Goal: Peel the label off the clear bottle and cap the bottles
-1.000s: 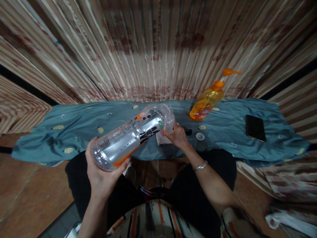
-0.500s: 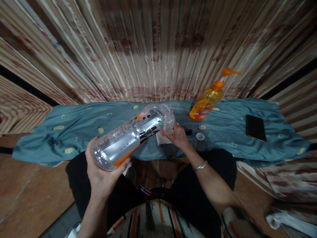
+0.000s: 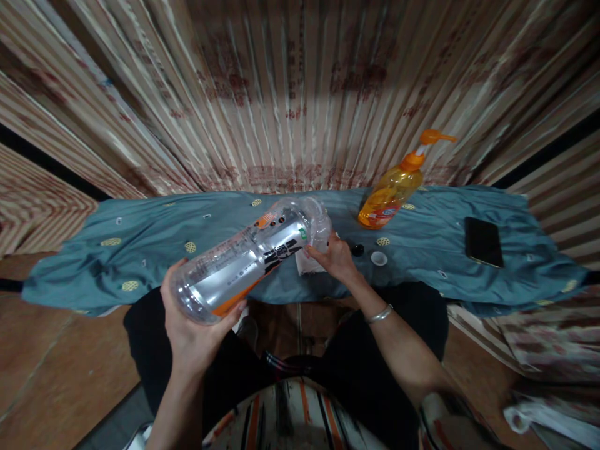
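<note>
A large clear plastic bottle [image 3: 234,262] with a silver and orange label lies tilted across my hands, its lower end toward me on the left. My left hand [image 3: 192,325] is wrapped around that end. At the far end, my right hand [image 3: 335,256] grips the clear, rounded plastic part, its thumb near the label; the mouth of the bottle is not distinct. Beneath the right hand lies a small white piece of paper or cloth [image 3: 307,265], partly hidden. Just right of that hand are a small black round object [image 3: 357,250] and a small white cap [image 3: 379,258].
An orange pump bottle [image 3: 387,197], partly filled with orange liquid, stands at the back right of the teal cloth-covered table [image 3: 154,237]. Farther right lies a dark phone-like object [image 3: 484,242]. A pleated patterned curtain [image 3: 290,94] hangs close behind the table.
</note>
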Demonstrator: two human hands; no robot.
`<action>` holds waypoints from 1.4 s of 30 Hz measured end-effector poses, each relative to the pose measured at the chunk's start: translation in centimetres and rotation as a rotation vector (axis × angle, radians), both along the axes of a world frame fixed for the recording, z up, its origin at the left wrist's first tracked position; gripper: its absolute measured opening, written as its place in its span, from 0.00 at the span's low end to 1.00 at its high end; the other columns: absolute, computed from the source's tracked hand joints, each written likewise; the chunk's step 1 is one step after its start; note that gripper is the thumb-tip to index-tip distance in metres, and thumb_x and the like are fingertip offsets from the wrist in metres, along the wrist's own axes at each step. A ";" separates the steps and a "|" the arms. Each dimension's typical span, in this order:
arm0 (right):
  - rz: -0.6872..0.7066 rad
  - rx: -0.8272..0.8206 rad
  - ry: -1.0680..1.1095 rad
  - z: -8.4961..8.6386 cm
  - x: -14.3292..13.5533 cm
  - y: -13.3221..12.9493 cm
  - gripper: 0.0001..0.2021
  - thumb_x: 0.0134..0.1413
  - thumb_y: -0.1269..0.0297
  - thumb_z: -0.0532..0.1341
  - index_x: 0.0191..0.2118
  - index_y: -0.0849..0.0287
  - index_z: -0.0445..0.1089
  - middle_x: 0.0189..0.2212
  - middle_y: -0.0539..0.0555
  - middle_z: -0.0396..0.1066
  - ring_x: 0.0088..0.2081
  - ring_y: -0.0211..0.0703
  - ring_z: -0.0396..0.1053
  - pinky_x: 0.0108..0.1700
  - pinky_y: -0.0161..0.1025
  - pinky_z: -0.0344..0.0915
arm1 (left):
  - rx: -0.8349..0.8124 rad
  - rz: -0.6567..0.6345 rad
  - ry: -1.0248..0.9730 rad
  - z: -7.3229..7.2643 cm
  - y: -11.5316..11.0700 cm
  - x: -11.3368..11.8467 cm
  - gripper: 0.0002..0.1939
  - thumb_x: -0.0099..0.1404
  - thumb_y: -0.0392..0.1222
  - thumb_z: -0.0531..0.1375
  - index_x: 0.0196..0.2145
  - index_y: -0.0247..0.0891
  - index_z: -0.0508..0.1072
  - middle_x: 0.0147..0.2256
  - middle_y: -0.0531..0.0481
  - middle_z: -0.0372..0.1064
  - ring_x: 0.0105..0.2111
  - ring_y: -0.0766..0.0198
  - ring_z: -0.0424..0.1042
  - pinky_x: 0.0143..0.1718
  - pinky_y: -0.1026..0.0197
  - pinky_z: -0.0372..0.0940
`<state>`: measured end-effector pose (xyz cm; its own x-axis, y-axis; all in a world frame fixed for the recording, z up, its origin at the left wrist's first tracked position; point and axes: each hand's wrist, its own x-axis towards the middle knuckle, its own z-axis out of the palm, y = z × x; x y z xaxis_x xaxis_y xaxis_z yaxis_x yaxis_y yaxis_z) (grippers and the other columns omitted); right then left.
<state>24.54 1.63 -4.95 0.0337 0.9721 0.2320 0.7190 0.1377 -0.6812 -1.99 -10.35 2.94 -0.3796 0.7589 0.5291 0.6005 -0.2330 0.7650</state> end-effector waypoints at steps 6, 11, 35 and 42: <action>-0.003 -0.030 -0.001 0.2 0.0 0.0 0.26 0.55 0.56 0.70 0.56 0.61 0.69 0.44 0.63 0.83 0.46 0.57 0.82 0.47 0.46 0.77 | -0.029 0.000 -0.009 0.3 0.0 0.2 0.52 0.40 0.56 0.78 0.62 0.42 0.69 0.53 0.41 0.69 0.51 0.43 0.75 0.61 0.40 0.70; -0.009 -0.019 -0.001 0.0 0.0 0.0 0.24 0.55 0.55 0.70 0.54 0.60 0.70 0.42 0.61 0.83 0.44 0.57 0.82 0.45 0.45 0.77 | -0.026 0.001 -0.001 0.5 -0.1 0.4 0.51 0.40 0.55 0.78 0.62 0.44 0.69 0.53 0.41 0.69 0.51 0.42 0.75 0.58 0.39 0.72; -0.003 -0.019 -0.008 0.1 0.0 0.0 0.24 0.55 0.55 0.70 0.54 0.60 0.70 0.43 0.61 0.83 0.45 0.56 0.83 0.46 0.46 0.77 | -0.015 0.006 0.004 0.5 -0.1 0.3 0.51 0.41 0.56 0.78 0.62 0.45 0.70 0.53 0.41 0.69 0.51 0.43 0.76 0.58 0.40 0.73; -0.017 -0.028 -0.005 0.3 -0.1 0.0 0.24 0.54 0.56 0.70 0.54 0.59 0.70 0.43 0.63 0.83 0.44 0.59 0.83 0.46 0.47 0.78 | 0.001 0.000 0.028 0.5 -0.1 0.3 0.51 0.42 0.57 0.77 0.62 0.42 0.69 0.52 0.40 0.69 0.49 0.43 0.76 0.55 0.41 0.75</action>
